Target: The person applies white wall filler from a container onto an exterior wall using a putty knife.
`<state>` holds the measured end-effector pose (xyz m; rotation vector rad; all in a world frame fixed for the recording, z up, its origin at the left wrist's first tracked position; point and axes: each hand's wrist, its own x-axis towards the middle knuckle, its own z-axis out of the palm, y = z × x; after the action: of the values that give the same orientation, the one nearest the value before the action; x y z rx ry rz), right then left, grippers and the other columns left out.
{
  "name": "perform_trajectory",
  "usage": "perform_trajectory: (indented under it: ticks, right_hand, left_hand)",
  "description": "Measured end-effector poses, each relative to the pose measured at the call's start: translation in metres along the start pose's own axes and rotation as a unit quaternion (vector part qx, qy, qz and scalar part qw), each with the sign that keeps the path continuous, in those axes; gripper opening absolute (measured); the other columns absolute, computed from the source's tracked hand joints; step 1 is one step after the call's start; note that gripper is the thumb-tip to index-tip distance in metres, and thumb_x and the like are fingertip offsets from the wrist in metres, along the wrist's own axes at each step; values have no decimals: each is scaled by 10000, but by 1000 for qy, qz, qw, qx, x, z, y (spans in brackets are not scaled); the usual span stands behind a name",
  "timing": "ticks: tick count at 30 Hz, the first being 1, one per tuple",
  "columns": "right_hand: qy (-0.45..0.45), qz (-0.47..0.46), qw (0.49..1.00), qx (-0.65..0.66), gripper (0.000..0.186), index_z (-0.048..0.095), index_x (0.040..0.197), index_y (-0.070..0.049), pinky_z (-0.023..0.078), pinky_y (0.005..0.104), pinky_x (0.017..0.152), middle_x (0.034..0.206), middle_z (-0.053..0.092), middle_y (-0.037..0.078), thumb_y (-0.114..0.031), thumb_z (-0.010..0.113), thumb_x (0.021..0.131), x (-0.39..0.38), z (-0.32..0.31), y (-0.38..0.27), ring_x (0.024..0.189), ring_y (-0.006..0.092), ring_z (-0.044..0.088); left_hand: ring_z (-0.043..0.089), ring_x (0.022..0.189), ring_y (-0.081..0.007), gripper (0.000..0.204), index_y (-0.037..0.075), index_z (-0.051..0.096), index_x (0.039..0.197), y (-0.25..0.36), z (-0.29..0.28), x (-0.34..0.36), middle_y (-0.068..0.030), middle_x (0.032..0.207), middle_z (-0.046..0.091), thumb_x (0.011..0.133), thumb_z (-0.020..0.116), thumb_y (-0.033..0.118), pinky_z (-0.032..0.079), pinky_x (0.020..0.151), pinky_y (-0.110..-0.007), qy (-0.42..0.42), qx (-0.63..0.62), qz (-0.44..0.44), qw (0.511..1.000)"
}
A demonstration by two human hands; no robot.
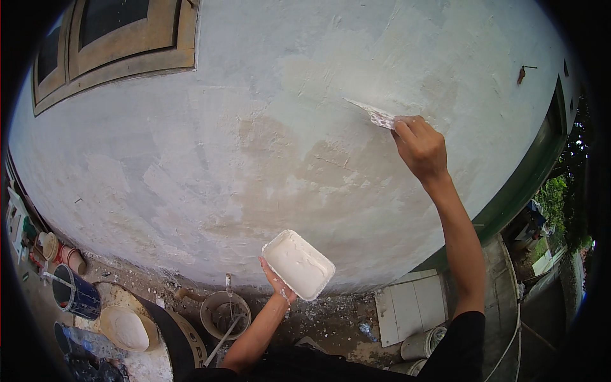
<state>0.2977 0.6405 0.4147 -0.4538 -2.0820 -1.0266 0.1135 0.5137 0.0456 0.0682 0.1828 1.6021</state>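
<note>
My right hand (pixel 421 145) is closed round a putty knife (pixel 380 117) smeared with white filler. The blade's edge lies at the wall (pixel 280 159), which is patched in white and bare grey-beige. Lower down, my left hand (pixel 277 281) holds up a white rectangular tub (pixel 298 264) from below and the side, its fingers partly hidden behind it. White paste fills much of the tub, and splashes of it show on my left wrist.
A wooden window frame (pixel 133 67) sits at upper left. Below stand a bucket with a stick (pixel 226 313), a dark blue bucket (pixel 76 293), and a drum carrying a basin of white paste (pixel 129 328). Pale panels (pixel 412 307) lean at the wall's foot. Rubble litters the ground.
</note>
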Motion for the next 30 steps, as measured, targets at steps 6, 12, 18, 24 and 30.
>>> perform_trajectory:
  ticks: [6,12,18,24,30]
  right_hand:
    - [-38,-122,972,-200,108,524,723,-62,532,271,546,749,611,124,-44,614,780,-44,64,-32,720,203,647]
    - [-124,-90,984,-86,166,469,687,-85,533,275,540,656,503,64,-32,619,737,-71,86,-62,709,187,610]
    - [-64,-36,995,-65,134,505,714,-72,524,277,527,702,544,60,-7,621,712,-71,57,-62,683,185,598]
    - [-47,58,996,53,150,567,778,-41,494,336,545,704,579,72,-3,693,706,-54,1,-43,679,228,599]
    - [-177,17,974,143,120,580,800,-64,470,351,501,664,549,57,-40,686,750,-97,43,-63,644,219,588]
  left_hand:
    - [493,1254,-355,936,176,384,1442,6,8,-11,-103,1418,459,798,312,852,432,1015,-577,-15,-13,-13,1000]
    - [484,1264,-361,915,179,380,1446,10,8,-19,-108,1429,447,816,292,837,423,1023,-581,13,8,18,1000]
    - [477,1269,-368,912,184,379,1448,18,-1,-22,-106,1431,446,814,302,835,422,1023,-583,-12,-25,11,1000]
    - [474,1272,-367,931,182,389,1440,19,-8,-25,-109,1423,453,798,309,851,428,1015,-585,8,-6,29,1000]
    - [484,1257,-365,936,179,396,1436,17,-16,-33,-109,1420,457,793,315,855,429,1010,-585,16,4,28,999]
